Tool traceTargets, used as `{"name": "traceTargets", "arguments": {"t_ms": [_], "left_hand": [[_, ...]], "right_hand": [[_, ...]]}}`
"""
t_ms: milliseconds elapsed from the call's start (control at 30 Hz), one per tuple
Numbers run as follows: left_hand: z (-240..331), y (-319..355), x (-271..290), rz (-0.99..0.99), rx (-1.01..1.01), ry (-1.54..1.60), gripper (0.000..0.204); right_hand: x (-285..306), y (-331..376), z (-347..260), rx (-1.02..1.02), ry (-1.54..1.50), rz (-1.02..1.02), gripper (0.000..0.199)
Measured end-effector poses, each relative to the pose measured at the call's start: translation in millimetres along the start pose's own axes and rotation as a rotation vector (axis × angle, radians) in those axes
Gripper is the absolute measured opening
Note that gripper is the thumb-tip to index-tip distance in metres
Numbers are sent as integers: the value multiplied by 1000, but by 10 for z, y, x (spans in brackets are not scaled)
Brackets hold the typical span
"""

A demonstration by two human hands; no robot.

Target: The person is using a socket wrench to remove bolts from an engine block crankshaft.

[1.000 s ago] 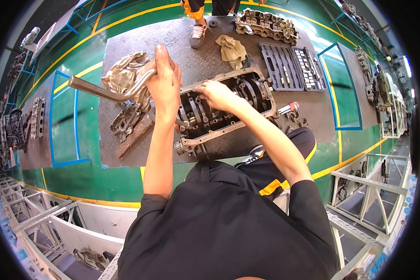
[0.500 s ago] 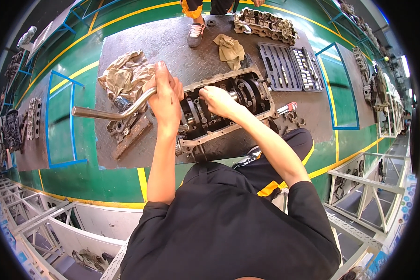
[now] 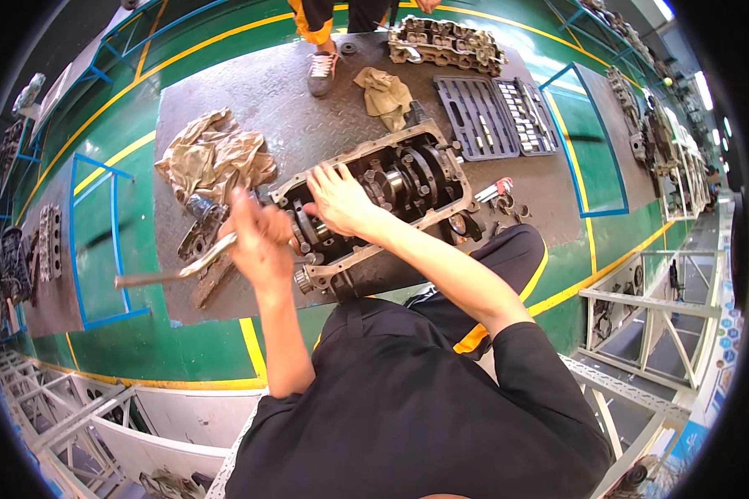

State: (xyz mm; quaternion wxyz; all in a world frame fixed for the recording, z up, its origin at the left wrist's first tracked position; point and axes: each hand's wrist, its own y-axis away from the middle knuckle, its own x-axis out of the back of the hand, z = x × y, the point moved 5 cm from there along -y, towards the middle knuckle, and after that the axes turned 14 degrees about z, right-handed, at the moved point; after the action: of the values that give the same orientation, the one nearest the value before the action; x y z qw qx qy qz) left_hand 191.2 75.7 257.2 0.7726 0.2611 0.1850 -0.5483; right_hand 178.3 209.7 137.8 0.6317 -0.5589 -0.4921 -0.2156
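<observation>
A bent steel wrench bar [image 3: 193, 264] is gripped in my left hand [image 3: 262, 241], whose fingers are closed but smeared by motion. The bar's straight end points left; its other end is hidden by the hand. This hand is beside the left end of an engine block [image 3: 429, 219], which lies with its crankshaft [image 3: 395, 180] showing. My right hand [image 3: 341, 204] lies over the block's left part, fingers stretched out and apart across the far rim, with nothing visible in them. It covers some of the crankshaft.
Left of the block lie a crumpled cloth [image 3: 216, 154] and metal parts [image 3: 200, 237]. Beyond it are a brown rag [image 3: 384, 93], an open socket case [image 3: 474, 125] and a cylinder head [image 3: 445, 46]. Another person's shoe [image 3: 323, 75] rests on the metal plate [image 3: 291, 83]. Small parts [image 3: 509, 212] lie right.
My left hand has lowered and moved left with the wrench bar. My right hand has shifted left along the block, its bunched fingers now spread. The whole view has shifted slightly.
</observation>
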Motion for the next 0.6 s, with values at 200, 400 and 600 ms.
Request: {"name": "traceTargets", "arguments": {"t_ms": [200,400,600], "left_hand": [[500,52,657,-91,29,292,51],[866,-91,1426,188,-166,98,50],[136,-201,2245,451,-119,-320,51]], "right_hand": [[177,229,211,-201,-214,-18,62],[745,770,1369,-218,159,-303,86],[822,575,1128,-43,136,-350,80]]}}
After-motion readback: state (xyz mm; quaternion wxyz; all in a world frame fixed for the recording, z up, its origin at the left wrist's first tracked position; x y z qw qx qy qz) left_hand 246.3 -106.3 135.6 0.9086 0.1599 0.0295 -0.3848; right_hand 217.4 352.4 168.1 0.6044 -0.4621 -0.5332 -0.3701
